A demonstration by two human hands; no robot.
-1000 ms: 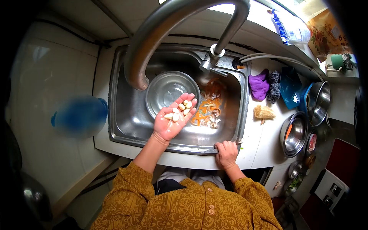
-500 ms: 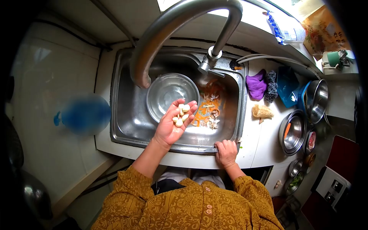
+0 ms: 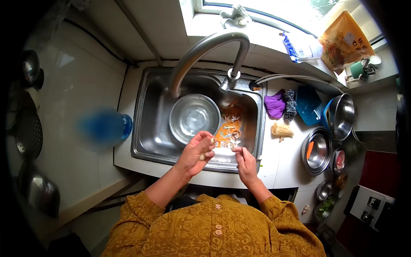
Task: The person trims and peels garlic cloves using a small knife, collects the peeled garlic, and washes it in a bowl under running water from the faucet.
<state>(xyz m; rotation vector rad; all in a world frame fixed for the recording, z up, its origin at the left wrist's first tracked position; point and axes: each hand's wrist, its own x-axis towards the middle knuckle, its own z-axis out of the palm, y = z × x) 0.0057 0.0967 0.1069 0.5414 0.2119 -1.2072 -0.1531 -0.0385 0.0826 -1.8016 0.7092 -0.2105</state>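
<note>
My left hand (image 3: 195,156) is curled around several peeled garlic cloves (image 3: 202,157), above the front part of the steel sink (image 3: 147,143). One clove shows near the thumb tip, others between the fingers. My right hand (image 3: 247,166) is closed just to the right, over the sink's front rim, thumb and forefinger pinched together. Whatever it pinches, if anything, is too small to make out. Behind my left hand a metal bowl (image 3: 175,124) with water stands in the basin. Orange and whitish peelings (image 3: 231,124) lie to the bowl's right.
The curved faucet (image 3: 201,49) arches over the basin. On the right counter are a purple cloth (image 3: 275,104), a dark scrubber (image 3: 290,105), a tan sponge-like piece (image 3: 282,129) and steel bowls (image 3: 317,156), one with a carrot piece (image 3: 310,150). A blue-topped bottle (image 3: 126,126) stands left.
My left hand has closed from an open palm around the garlic cloves. My right hand has left the sink's front rim and come up beside it, fingers pinched. The view has shifted.
</note>
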